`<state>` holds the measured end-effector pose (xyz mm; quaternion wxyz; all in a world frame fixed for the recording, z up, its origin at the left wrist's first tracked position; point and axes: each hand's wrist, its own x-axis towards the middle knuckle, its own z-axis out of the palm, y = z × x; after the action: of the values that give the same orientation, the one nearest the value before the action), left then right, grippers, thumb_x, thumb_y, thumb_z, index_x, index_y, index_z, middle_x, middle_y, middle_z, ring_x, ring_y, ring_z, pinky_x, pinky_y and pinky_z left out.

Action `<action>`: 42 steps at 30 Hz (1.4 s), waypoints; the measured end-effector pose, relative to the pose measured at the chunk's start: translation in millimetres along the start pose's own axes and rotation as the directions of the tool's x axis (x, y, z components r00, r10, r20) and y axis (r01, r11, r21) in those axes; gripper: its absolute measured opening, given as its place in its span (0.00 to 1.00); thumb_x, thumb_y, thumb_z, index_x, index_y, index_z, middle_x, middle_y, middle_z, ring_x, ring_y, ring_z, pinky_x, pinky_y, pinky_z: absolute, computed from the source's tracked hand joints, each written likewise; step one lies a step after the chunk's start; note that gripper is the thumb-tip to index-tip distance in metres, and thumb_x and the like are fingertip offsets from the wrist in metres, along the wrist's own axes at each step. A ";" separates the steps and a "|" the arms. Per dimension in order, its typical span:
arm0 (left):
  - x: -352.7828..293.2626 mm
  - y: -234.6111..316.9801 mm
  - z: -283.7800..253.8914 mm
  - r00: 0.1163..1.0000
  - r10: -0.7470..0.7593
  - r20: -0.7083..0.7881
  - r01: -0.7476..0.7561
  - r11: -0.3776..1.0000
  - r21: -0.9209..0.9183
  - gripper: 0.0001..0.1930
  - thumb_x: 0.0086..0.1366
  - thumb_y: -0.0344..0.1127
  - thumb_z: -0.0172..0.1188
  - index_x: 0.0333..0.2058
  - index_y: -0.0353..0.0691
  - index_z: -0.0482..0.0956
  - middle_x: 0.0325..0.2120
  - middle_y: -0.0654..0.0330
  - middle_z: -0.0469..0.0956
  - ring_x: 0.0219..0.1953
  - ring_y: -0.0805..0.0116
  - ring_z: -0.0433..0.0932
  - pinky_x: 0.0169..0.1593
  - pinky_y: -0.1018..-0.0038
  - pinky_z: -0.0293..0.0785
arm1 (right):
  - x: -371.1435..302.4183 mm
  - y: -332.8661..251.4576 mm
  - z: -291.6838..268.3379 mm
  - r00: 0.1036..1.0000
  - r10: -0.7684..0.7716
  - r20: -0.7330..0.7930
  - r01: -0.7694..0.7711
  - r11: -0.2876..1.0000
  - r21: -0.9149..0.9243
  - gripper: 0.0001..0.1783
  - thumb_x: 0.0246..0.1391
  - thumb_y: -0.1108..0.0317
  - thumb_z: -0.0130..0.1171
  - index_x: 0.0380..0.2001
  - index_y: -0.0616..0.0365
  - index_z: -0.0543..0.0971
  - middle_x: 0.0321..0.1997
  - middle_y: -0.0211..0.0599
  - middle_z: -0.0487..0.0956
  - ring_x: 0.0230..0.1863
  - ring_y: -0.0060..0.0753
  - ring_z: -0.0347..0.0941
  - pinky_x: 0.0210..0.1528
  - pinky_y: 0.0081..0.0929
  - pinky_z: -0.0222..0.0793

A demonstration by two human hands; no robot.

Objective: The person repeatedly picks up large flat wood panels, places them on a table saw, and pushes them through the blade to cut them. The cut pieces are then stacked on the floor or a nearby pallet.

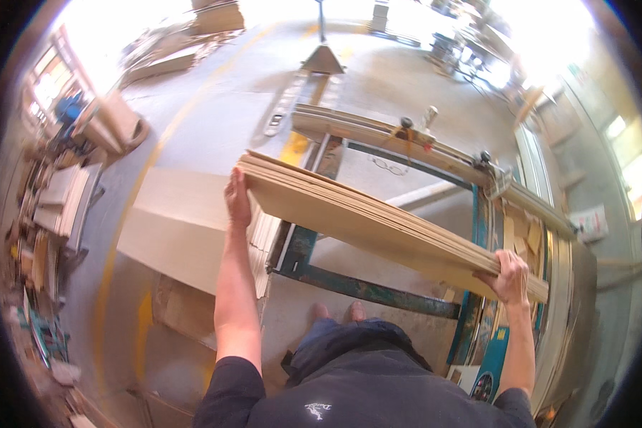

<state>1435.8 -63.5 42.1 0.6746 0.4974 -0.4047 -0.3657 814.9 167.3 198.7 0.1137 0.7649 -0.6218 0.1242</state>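
The left hand (240, 202), nearly straight, and the right hand (511, 277), curled, hold the stack of long boards (364, 221), so squeeze evenly.

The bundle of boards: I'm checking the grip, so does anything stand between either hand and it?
Nothing visible does. The left hand touches the left end of the bundle of boards, and the right hand holds it near its right end.

- The grey floor (385, 78) is crossed by a yellow line (175, 125).
- The right wall (606, 128) is pierced by bright windows (638, 173).
- The far end is washed out by white glare (546, 25).
- A pallet truck (323, 60) is parked ahead.
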 end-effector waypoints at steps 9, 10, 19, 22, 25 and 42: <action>-5.9 20.6 -1.9 0.985 0.049 0.165 -0.037 0.996 -0.080 0.33 0.82 0.58 0.48 0.62 0.29 0.78 0.58 0.57 0.81 0.61 0.71 0.74 0.67 0.69 0.68 | 4.2 -4.5 -3.8 1.000 0.021 -0.018 -0.021 1.000 -0.022 0.34 0.40 0.38 0.81 0.36 0.56 0.79 0.32 0.40 0.83 0.37 0.49 0.81 0.43 0.47 0.77; -4.7 22.6 -2.5 0.984 0.050 0.170 -0.042 0.998 -0.051 0.33 0.83 0.57 0.47 0.62 0.29 0.79 0.58 0.57 0.81 0.61 0.71 0.75 0.67 0.69 0.68 | 4.3 -4.0 -2.6 0.999 0.011 -0.035 -0.012 1.000 -0.011 0.33 0.41 0.39 0.81 0.35 0.56 0.79 0.31 0.41 0.82 0.37 0.50 0.81 0.42 0.47 0.76; 0.5 23.2 -7.7 0.965 0.075 0.249 -0.094 0.994 0.064 0.35 0.85 0.57 0.40 0.64 0.28 0.76 0.63 0.51 0.78 0.68 0.63 0.72 0.74 0.65 0.62 | 1.0 11.3 7.2 1.000 -0.013 -0.012 0.012 0.998 -0.063 0.37 0.44 0.30 0.76 0.26 0.54 0.73 0.28 0.40 0.77 0.31 0.47 0.77 0.37 0.45 0.75; -2.5 22.5 -5.8 0.970 0.084 0.228 -0.089 0.996 0.014 0.36 0.85 0.58 0.38 0.66 0.28 0.73 0.64 0.50 0.77 0.68 0.62 0.72 0.75 0.64 0.61 | -0.7 11.6 9.9 0.999 -0.037 -0.012 0.036 0.996 -0.079 0.37 0.45 0.31 0.75 0.26 0.54 0.73 0.27 0.40 0.76 0.31 0.47 0.77 0.36 0.45 0.74; -8.2 22.7 0.4 0.986 0.035 0.165 -0.033 0.999 -0.014 0.37 0.84 0.59 0.37 0.69 0.28 0.70 0.64 0.51 0.77 0.67 0.64 0.72 0.74 0.65 0.59 | -2.4 12.0 11.4 0.998 -0.059 -0.026 0.056 0.994 -0.099 0.37 0.46 0.31 0.75 0.26 0.55 0.73 0.27 0.40 0.76 0.30 0.48 0.77 0.36 0.45 0.73; -84.0 -24.2 46.0 0.853 0.182 -0.490 -0.063 0.966 0.249 0.32 0.80 0.60 0.53 0.55 0.29 0.73 0.51 0.52 0.75 0.53 0.62 0.73 0.60 0.64 0.69 | -4.4 16.6 14.4 0.978 -0.189 -0.086 0.181 0.978 -0.101 0.32 0.45 0.40 0.79 0.33 0.53 0.73 0.27 0.40 0.76 0.30 0.48 0.76 0.36 0.43 0.71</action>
<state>1357.8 -11.2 11.5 0.7188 0.6221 -0.2820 -0.1297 798.4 163.3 184.0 0.1896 0.8065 -0.5468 0.1203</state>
